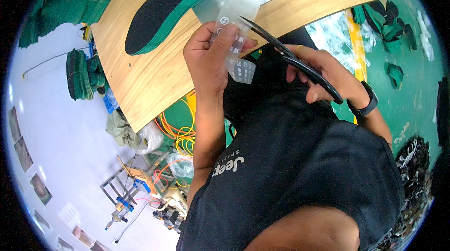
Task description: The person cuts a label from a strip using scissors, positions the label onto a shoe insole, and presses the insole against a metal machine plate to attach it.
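My left hand (208, 53) pinches a translucent plastic strip (243, 3) with white printed marks between thumb and fingers. The strip's upper part lies toward the table, and its lower end hangs curled below the fingers. In my right hand (332, 67) is a pair of scissors (311, 72) with dark handles. The scissors' tips point up and left, reaching the strip's right edge just above my left thumb; whether the blades touch it I cannot tell. Left of the strip, a stack of black-topped green insoles (171, 12) lies on the wooden table (124, 80).
Green material (70, 5) hangs at the far left, with more stacked insoles (80, 74) below it. Coiled orange and yellow hoses (180, 129) lie on the floor under the table. Plastic scraps (330, 33) and scattered green pieces (389, 26) are at the right.
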Action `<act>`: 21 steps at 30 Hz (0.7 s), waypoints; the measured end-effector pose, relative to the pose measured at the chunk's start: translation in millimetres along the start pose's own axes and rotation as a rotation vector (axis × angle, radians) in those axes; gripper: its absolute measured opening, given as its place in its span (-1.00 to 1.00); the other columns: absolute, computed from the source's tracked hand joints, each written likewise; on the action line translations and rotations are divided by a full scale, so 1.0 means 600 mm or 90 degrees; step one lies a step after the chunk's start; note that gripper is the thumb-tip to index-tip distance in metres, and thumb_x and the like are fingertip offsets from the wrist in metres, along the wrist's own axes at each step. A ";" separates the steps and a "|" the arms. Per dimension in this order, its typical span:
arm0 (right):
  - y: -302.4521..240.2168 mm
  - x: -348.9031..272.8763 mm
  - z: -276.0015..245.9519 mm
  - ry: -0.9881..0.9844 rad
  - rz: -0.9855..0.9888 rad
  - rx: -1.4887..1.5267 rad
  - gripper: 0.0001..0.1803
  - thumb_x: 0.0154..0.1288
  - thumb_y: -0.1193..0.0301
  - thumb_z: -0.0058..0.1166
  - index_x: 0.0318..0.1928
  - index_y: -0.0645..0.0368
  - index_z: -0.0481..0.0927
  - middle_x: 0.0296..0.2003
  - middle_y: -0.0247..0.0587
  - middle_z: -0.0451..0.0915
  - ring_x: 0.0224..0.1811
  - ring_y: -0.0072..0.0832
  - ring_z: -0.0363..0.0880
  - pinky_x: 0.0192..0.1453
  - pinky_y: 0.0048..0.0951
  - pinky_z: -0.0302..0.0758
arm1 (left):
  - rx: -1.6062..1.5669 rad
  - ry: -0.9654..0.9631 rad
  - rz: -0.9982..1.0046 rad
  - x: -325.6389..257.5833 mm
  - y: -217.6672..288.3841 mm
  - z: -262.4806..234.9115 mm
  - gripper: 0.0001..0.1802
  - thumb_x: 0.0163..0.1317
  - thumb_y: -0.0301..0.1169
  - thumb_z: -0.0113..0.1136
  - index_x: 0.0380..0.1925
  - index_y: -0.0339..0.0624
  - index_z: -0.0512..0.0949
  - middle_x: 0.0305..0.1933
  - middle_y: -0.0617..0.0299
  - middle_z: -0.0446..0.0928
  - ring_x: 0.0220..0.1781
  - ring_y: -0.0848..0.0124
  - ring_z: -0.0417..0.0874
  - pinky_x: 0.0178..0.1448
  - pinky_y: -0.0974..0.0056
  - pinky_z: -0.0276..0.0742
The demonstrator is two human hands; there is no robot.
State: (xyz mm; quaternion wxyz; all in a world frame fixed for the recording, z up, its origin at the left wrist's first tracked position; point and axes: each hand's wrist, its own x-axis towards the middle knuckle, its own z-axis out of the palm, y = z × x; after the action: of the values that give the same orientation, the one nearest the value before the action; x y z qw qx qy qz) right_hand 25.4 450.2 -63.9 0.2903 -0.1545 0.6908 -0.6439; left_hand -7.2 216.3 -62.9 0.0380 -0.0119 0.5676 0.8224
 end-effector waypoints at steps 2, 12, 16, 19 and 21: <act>-0.006 0.004 -0.004 -0.024 -0.047 -0.002 0.02 -0.10 -0.04 0.42 0.28 0.26 0.28 -0.37 -0.27 0.52 -0.33 -0.56 0.46 -0.24 -0.55 0.42 | -0.013 -0.004 0.004 0.000 -0.003 0.003 -0.85 0.24 -0.48 0.17 -0.29 -0.39 0.54 -0.42 0.09 0.62 -0.45 0.39 0.68 -0.33 0.39 0.62; 0.009 0.011 -0.009 -0.054 -0.032 0.021 0.03 -0.09 -0.08 0.40 0.29 0.26 0.29 -0.49 -0.39 0.46 -0.45 -0.62 0.40 -0.38 -0.59 0.36 | 0.008 -0.029 0.020 0.004 -0.014 0.002 -0.87 0.22 -0.50 0.18 -0.30 -0.38 0.53 -0.46 0.13 0.61 -0.49 0.46 0.64 -0.34 0.40 0.60; 0.006 0.006 -0.008 -0.044 0.009 0.023 0.03 -0.13 -0.02 0.45 0.27 0.29 0.30 -0.52 -0.42 0.42 -0.47 -0.66 0.35 -0.41 -0.60 0.31 | 0.004 -0.022 0.011 0.002 -0.011 0.003 -0.88 0.21 -0.51 0.19 -0.32 -0.38 0.54 -0.51 0.15 0.60 -0.52 0.47 0.62 -0.36 0.41 0.58; 0.017 0.008 0.013 0.022 -0.031 0.053 0.13 -0.23 -0.21 0.40 0.27 0.27 0.33 -0.55 -0.48 0.41 -0.53 -0.74 0.32 -0.49 -0.67 0.21 | 0.043 -0.033 0.011 -0.004 -0.009 0.005 -0.89 0.21 -0.52 0.18 -0.33 -0.38 0.54 -0.52 0.16 0.59 -0.52 0.47 0.61 -0.37 0.42 0.57; 0.026 0.011 0.025 0.069 -0.089 0.052 0.14 -0.25 -0.32 0.33 0.22 0.29 0.39 -0.62 -0.56 0.38 -0.61 -0.77 0.29 -0.56 -0.68 0.16 | 0.061 -0.048 0.009 -0.010 -0.010 0.007 -0.90 0.21 -0.54 0.17 -0.33 -0.37 0.54 -0.52 0.16 0.59 -0.52 0.47 0.61 -0.38 0.42 0.56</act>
State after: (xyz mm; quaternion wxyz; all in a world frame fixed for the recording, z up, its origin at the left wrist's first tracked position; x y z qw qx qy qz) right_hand 31.9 436.2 -80.5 0.2135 -0.1552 0.6660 -0.6977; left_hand -1.0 222.0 -66.8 0.0541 0.0250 0.6045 0.7944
